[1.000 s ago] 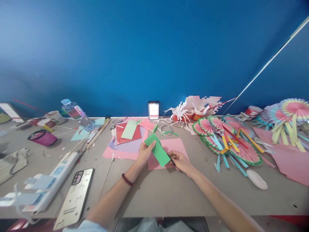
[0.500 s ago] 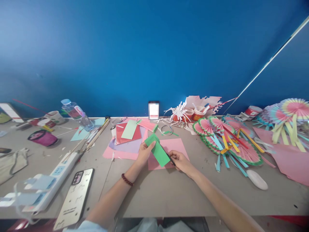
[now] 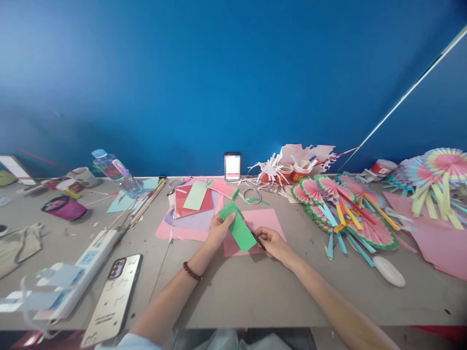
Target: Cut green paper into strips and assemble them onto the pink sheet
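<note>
My left hand (image 3: 220, 227) pinches a piece of green paper (image 3: 240, 232) near its upper left, thumb on top. The paper slants down to the right above a pink sheet (image 3: 268, 222) lying on the table. In my right hand (image 3: 271, 241) are dark-handled scissors (image 3: 260, 242), its fingers closed round the handles. The blades lie along the green paper's right edge and are partly hidden by it. Behind the hands, a pale green paper strip (image 3: 196, 195) rests on a red packet (image 3: 205, 206).
Pleated watermelon-patterned paper fans (image 3: 368, 228) lie to the right, near a white computer mouse (image 3: 388, 271). A phone (image 3: 113, 299) and power strip (image 3: 85, 267) occupy the left, with a bottle (image 3: 118, 170) behind. A tape roll (image 3: 252, 196) sits beyond the pink sheet.
The scissors have shifted slightly along the green paper's right edge, and their blades look more parted. My left hand and the paper hold nearly the same place.
</note>
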Demonstrator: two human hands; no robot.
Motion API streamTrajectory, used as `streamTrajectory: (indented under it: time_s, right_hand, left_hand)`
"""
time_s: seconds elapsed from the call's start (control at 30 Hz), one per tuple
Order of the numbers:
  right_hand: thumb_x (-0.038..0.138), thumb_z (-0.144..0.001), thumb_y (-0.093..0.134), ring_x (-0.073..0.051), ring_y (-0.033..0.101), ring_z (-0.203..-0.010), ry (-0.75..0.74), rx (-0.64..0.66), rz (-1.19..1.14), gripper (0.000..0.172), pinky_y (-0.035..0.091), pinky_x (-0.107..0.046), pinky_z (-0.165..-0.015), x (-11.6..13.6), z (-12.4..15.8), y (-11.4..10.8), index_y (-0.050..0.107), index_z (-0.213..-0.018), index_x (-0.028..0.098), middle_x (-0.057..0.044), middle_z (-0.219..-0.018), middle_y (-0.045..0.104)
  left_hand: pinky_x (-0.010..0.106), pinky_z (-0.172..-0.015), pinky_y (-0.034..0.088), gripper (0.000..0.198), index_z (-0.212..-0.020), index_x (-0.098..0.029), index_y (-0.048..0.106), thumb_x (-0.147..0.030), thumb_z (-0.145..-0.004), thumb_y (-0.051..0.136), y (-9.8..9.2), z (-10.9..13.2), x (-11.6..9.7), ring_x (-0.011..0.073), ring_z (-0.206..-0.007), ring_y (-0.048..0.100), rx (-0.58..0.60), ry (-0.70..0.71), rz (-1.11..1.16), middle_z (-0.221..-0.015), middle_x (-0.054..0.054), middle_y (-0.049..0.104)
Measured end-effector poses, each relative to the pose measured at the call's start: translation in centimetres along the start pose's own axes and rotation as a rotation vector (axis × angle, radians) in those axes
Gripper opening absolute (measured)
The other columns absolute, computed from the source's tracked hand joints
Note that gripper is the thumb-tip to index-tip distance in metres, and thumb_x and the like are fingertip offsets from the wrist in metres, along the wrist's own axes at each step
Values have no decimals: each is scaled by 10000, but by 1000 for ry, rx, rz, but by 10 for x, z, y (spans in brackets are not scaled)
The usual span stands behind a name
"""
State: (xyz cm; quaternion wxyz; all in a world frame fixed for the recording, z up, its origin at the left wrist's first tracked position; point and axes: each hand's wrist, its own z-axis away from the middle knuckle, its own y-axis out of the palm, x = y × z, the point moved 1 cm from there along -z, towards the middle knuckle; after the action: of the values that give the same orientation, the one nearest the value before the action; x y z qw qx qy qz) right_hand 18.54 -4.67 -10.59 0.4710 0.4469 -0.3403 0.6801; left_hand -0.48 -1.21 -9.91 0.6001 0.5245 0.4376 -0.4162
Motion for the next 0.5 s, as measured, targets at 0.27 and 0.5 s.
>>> streamTrajectory:
  time_s: [0.27,0.5]
  right_hand:
    - [503,-701,713,-7,220,-355,3,12,-30,362,137,-180,-365,-2,-1,1,525,-774,202,97,-529,463]
    - [564,-672,724,-9,226,-358,6,10,-28,427,136,-182,-365,1,0,2,528,-780,200,93,-530,470]
  left_hand:
    - [269,-584,510,434,-668,-148,709,-546,-556,843,1,2,3,156,-566,628,41,-15,-28,-650,47,719]
    - [289,-582,526,449,-639,-145,698,-563,-556,841,2,4,0,176,-558,642,83,-26,-28,-649,65,723]
